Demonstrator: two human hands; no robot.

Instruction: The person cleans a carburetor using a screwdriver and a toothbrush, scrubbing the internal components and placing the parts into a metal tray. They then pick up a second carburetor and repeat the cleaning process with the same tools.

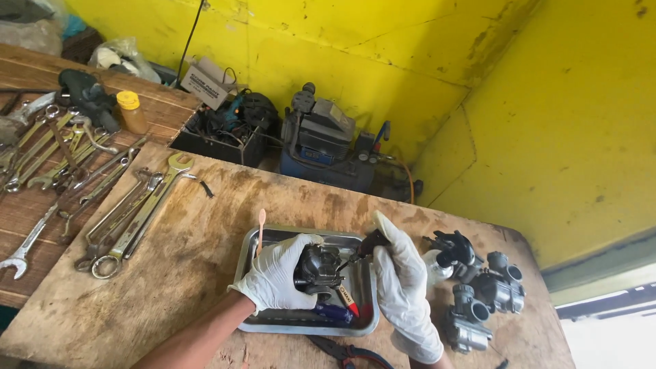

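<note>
Two yellow walls (pixel 547 123) corner a worn wooden bench (pixel 171 273) strewn with wrenches (pixel 130 212).

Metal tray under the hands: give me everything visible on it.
The metal tray is a shallow rectangular pan, steel-looking, with rounded corners and a rolled rim, its shiny surface smudged. It lies flat on the worn wooden board. The left hand holds a dark carburetor over it; the right hand works a small tool into that part. A blue-handled tool and a red-handled one lie inside. A pale stick leans on its far rim.
</note>
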